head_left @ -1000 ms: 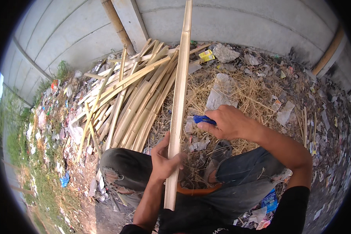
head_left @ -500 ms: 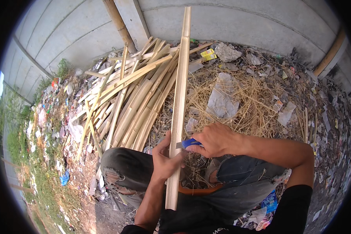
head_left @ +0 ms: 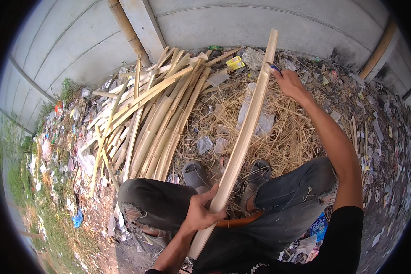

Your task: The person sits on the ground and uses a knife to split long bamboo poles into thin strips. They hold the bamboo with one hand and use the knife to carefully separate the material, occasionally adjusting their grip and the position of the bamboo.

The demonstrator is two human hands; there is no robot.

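Note:
A long split bamboo strip (head_left: 240,153) slants from my lap up and away to the right, its pale hollow inner face turned up. My left hand (head_left: 202,211) grips it near its lower end, thumb on one side and fingers on the other. Close to the far end, my right hand (head_left: 291,84) is closed around a blue-handled utility knife (head_left: 274,67). The knife rests at the strip's edge; its blade is mostly hidden there.
A pile of split bamboo (head_left: 162,116) lies to the left of the strip. Bamboo shavings (head_left: 283,132) and litter cover the ground ahead. A concrete panel wall (head_left: 260,20) with bamboo posts (head_left: 129,32) stands behind. My sandalled feet (head_left: 196,175) are below the strip.
My right hand has moved with the knife from near my left hand out to the strip's far end. The strip's far end has swung to the right and lower.

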